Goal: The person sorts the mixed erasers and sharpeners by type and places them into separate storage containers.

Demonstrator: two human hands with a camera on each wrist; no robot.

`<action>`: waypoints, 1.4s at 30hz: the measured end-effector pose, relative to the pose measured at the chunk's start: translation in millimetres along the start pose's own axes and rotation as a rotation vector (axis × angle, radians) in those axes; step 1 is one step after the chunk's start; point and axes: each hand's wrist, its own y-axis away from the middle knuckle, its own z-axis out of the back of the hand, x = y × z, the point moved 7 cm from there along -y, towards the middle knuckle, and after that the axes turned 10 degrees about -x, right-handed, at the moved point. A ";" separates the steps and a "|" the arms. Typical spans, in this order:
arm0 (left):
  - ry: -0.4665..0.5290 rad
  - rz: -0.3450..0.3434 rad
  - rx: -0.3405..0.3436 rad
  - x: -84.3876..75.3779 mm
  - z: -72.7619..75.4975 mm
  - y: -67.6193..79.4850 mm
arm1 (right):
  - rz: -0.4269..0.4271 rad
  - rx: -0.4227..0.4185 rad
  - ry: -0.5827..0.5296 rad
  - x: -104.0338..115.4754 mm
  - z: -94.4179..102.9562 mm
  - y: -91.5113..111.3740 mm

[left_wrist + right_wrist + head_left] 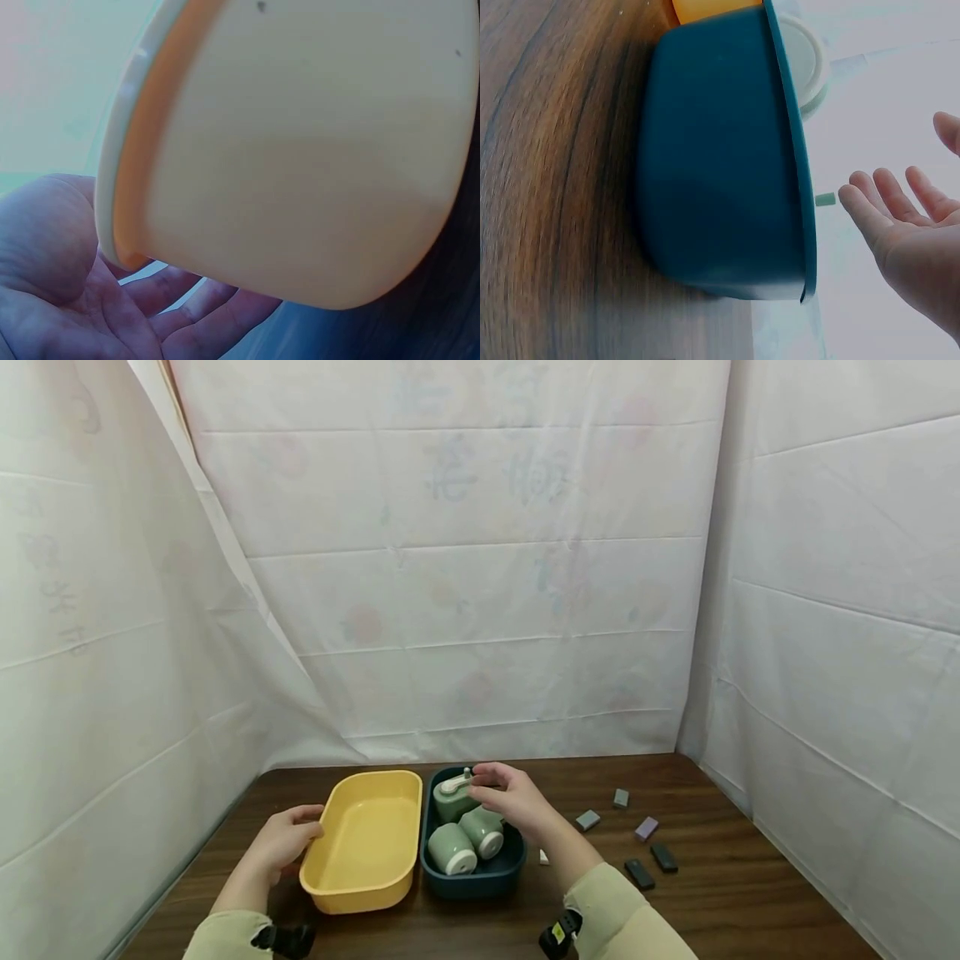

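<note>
A yellow plastic bin [362, 835] stands on the left side of the table. My left hand [281, 843] is at its left rim, fingertips against the outside; in the left wrist view, the fingers [217, 315] extend behind the bin. A dark blue bin [471, 887] sits beside it, holding three pale green containers. Two green containers with white ends [452, 850] [483, 832] lie toward the front; another, with a white handle-like piece on its top [452, 802], is at the back. Over this back container, my right hand [513, 800] hovers with loosely bent fingers, nothing between them.
Small blocks lie scattered on the right of the brown table [720, 893]: grey blocks [588, 820], a purple block [647, 828] and dark blocks [639, 874]. A small white piece [543, 857] is partly hidden by my right forearm. White sheets [480, 610] hang around the table.
</note>
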 end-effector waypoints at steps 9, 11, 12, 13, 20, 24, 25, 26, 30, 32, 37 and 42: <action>0.004 0.008 0.003 5.9 5.6 2.2 | 0.006 0.011 -0.026 -3.0 7.3 2.5; -0.001 0.007 0.005 5.9 6.2 2.4 | 0.012 0.008 -0.026 -1.7 10.6 2.1; 0.000 0.009 0.004 5.7 6.4 2.5 | 0.016 0.006 -0.026 -1.3 12.4 1.6; 0.000 0.008 0.003 5.5 6.6 2.6 | 0.021 0.005 -0.027 -0.5 14.3 1.2; 0.003 0.002 0.004 4.2 5.4 2.5 | 0.056 -0.014 -0.019 11.8 30.5 2.9; 0.006 0.003 -0.002 5.8 6.3 3.8 | 0.086 -0.016 0.008 20.5 40.9 7.0; 0.005 0.003 -0.002 6.1 6.7 4.2 | 0.097 -0.014 0.013 22.9 43.4 8.1; 0.005 0.002 -0.003 6.6 7.0 4.4 | 0.106 -0.015 0.021 25.2 46.2 9.2; 0.002 0.003 -0.006 7.1 8.5 5.7 | 0.146 -0.035 0.087 33.6 58.2 14.3; 0.004 0.006 -0.006 7.1 8.9 6.5 | 0.158 -0.050 0.129 36.4 64.3 17.3; 0.006 0.000 0.002 6.4 8.9 7.9 | 0.169 -0.051 0.207 38.1 77.3 24.8; 0.005 -0.003 -0.001 5.7 8.3 7.9 | 0.193 -0.031 0.297 35.6 88.6 29.9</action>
